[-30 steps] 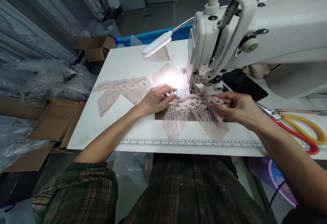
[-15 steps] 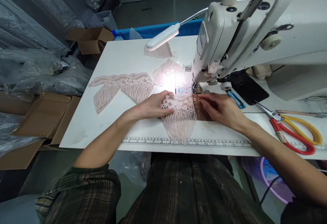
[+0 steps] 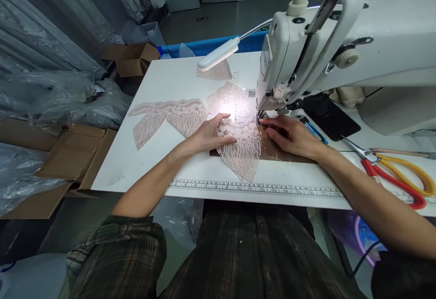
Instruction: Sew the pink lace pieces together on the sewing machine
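Note:
Pale pink lace (image 3: pixel 240 147) lies along the presser foot (image 3: pixel 259 118) of the white sewing machine (image 3: pixel 289 58), its pointed end toward me. My left hand (image 3: pixel 209 134) rests on the lace's left edge, thumb and index finger spread apart. On the right side, my right hand (image 3: pixel 293 135) has its index fingertip close beside the presser foot, with the thumb lower and apart from it. Both hands are over a brown strip (image 3: pixel 282 152) on the table. Bright lamp light washes out part of the lace beyond my left hand.
More lace pieces (image 3: pixel 170 112) lie to the left, and another lace piece (image 3: pixel 214 69) under the lamp (image 3: pixel 218 53). Scissors (image 3: pixel 391 167), a blue-handled tool (image 3: pixel 316 131) and a black phone (image 3: pixel 330 115) sit at right. Printed ruler (image 3: pixel 255 189) runs along the front edge; cardboard boxes (image 3: pixel 75 153) stand left.
The lace has moved away from me, its pointed end now clear of the ruler. My right index finger has shifted forward toward the presser foot. The view has shifted slightly.

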### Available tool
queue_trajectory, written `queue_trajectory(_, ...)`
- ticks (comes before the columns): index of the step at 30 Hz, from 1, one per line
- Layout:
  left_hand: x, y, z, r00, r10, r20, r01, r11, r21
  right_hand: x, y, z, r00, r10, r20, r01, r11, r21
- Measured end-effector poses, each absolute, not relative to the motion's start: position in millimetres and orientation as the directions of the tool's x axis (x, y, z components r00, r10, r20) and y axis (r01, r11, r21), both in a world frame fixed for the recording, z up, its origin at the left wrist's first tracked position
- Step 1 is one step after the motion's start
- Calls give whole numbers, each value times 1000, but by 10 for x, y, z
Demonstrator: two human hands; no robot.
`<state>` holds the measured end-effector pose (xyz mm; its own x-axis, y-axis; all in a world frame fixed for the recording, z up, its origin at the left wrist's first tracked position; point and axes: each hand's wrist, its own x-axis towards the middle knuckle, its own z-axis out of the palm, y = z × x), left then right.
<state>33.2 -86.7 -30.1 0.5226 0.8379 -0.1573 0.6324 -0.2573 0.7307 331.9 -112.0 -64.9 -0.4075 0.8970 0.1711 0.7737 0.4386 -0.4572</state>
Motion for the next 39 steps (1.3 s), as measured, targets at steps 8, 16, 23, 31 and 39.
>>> queue_trajectory(8, 207, -750, -284, 568, 784, -250, 634, -223, 740, 3191, -1220, -707, -505, 832, 229, 810, 548, -208)
queue_trajectory(16, 213, -693, -350, 595, 785, -170, 627, -321, 709, 3103, -1252, -746, -489, 831, 266, 832, 536, -146)
queue_trajectory(23, 215, -716, -360, 601, 781, -170, 633, -335, 698, 3142, -1241, -837, -475, 823, 311, 817, 544, -190)
queue_trajectory(31, 104, -1196, -86, 424, 886, 188, 825, -464, 322, 3217, -1240, -872, -475, 787, 395, 757, 594, -273)
queue_trajectory(39, -110, -2839, -1295, 518, 855, 7, 626, -385, 678, 3148, -1307, -852, -524, 728, 442, 681, 670, -297)
